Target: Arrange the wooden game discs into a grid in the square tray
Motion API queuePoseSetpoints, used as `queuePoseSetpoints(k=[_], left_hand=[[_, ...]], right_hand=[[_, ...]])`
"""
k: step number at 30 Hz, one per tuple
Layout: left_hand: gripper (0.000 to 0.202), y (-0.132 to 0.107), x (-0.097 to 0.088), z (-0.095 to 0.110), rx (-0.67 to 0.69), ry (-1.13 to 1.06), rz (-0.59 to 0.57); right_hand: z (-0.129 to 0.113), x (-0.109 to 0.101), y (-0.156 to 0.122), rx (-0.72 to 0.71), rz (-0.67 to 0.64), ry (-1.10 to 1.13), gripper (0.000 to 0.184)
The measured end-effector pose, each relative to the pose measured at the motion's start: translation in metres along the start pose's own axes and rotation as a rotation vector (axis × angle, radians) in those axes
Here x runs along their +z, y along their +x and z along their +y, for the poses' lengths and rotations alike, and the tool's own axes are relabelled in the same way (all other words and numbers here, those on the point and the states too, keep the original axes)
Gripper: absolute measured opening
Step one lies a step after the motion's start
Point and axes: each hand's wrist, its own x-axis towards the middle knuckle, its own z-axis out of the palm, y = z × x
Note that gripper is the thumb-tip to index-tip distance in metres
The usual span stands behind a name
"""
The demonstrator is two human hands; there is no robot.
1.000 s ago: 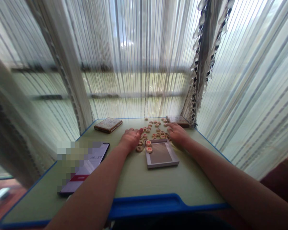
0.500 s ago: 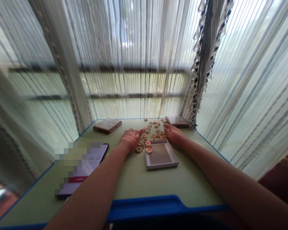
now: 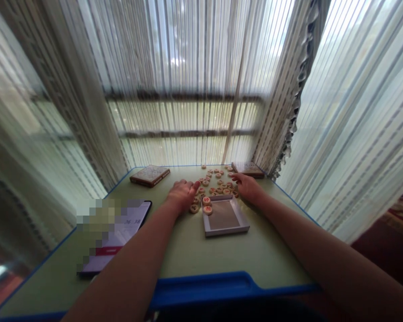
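- Sheer striped curtains point(image 3: 188, 80) hang beyond the tray and on both its flanks, closing off the far edge.
- The green, blue-rimmed tabletop point(image 3: 195, 255) carries everything; the widest room for moving lies on the near side of the tray.
- A phone point(image 3: 132, 226) lies well left of the tray, by the left edge.
- The white-rimmed tray point(image 3: 226, 231) sits mid-table, its long axis running away from the person.
- One flat box point(image 3: 150, 175) lies beyond the tray to the left, and a second box point(image 3: 248, 169) beyond its far right corner.
- The left hand point(image 3: 181, 194) rests palm down just left of the tray's far left corner, its grip open and holding nothing.
- The right hand point(image 3: 250, 188) rests palm down past the tray's far right corner, its grip open, with the fingertips among the discs.
- Round wooden discs point(image 3: 218, 182) are scattered beyond the tray's far edge, between both hands. Three of them hug its far left corner, nearer the left hand.
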Motion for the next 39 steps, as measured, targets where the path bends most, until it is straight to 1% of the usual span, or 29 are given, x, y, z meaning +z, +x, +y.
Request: queuePoseSetpoints(k=[2, 4, 7, 9, 11, 13, 17, 21, 26, 28, 31, 35, 39], left_hand=[[0.044, -0.001, -0.002, 0.002, -0.033, -0.048, 0.036], [0.048, -0.002, -0.005, 0.004, -0.086, -0.102, 0.091], [0.049, -0.003, -0.01, 0.008, -0.092, -0.143, 0.187], [0.049, -0.004, -0.013, 0.01, -0.089, -0.166, 0.234], [0.048, -0.004, -0.015, 0.01, -0.086, -0.194, 0.258], [0.046, -0.004, -0.015, 0.011, -0.072, -0.215, 0.266], [0.047, -0.003, -0.014, 0.011, -0.022, -0.213, 0.281], [0.048, -0.004, -0.012, 0.011, 0.014, -0.201, 0.298], [0.048, -0.007, -0.013, 0.013, 0.042, -0.198, 0.307], [0.048, -0.008, -0.014, 0.014, 0.053, -0.194, 0.314], [0.048, -0.008, -0.014, 0.015, 0.059, -0.184, 0.323], [0.048, -0.008, -0.013, 0.014, 0.061, -0.168, 0.327], [0.049, -0.009, -0.014, 0.013, 0.061, -0.145, 0.314]], right_hand=[[0.002, 0.0, 0.001, -0.02, 0.026, -0.037, 0.044], [0.003, -0.001, 0.002, -0.062, 0.074, -0.096, 0.037], [0.004, -0.001, 0.003, -0.1, 0.179, -0.171, 0.029], [0.005, 0.0, 0.004, -0.073, 0.244, -0.188, 0.03], [0.006, 0.002, 0.005, -0.025, 0.261, -0.195, 0.032], [0.008, 0.005, 0.006, 0.01, 0.224, -0.214, 0.035], [0.009, 0.011, 0.009, 0.035, 0.084, -0.326, 0.043], [0.007, 0.015, 0.01, 0.063, -0.044, -0.441, 0.043], [0.005, 0.015, 0.012, 0.061, -0.149, -0.405, 0.046], [0.005, 0.015, 0.014, 0.065, -0.16, -0.39, 0.047], [0.006, 0.016, 0.014, 0.068, -0.142, -0.403, 0.049], [0.008, 0.018, 0.014, 0.086, -0.189, -0.392, 0.048], [0.006, 0.015, 0.011, 0.031, -0.124, -0.326, 0.041]])
